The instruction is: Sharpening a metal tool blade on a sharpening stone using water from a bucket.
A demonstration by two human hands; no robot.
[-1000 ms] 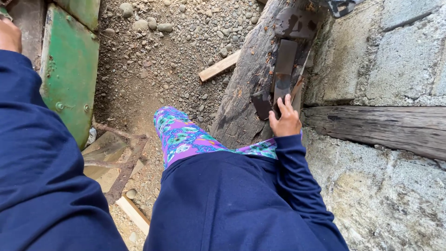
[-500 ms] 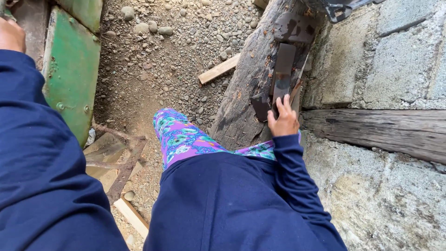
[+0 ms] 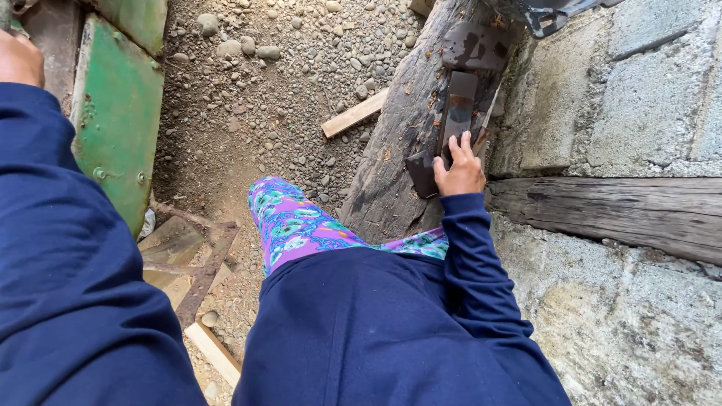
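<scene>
The right hand (image 3: 460, 170) rests flat on a dark rusty metal bar (image 3: 457, 113), with the fingers spread a little and pointing up along it; it lies on the bar and does not close around it. The bar lies directly under and ahead of this hand, along a weathered wooden log (image 3: 406, 128) that leans beside a grey block wall (image 3: 624, 83). Just left of the wrist a smaller dark metal piece (image 3: 421, 173) lies on the same log. To the right of the hand an old dark wooden beam (image 3: 617, 210) runs across the wall. Further left of the hand a short pale wood offcut (image 3: 355, 113) lies on the gravel ground (image 3: 256, 98). The left hand (image 3: 19, 59) is at the far top left corner, near a green metal panel (image 3: 116, 113); I cannot tell if it holds something, because the edge of the view cuts it. There are no packages, labels or signs that I can make out
</scene>
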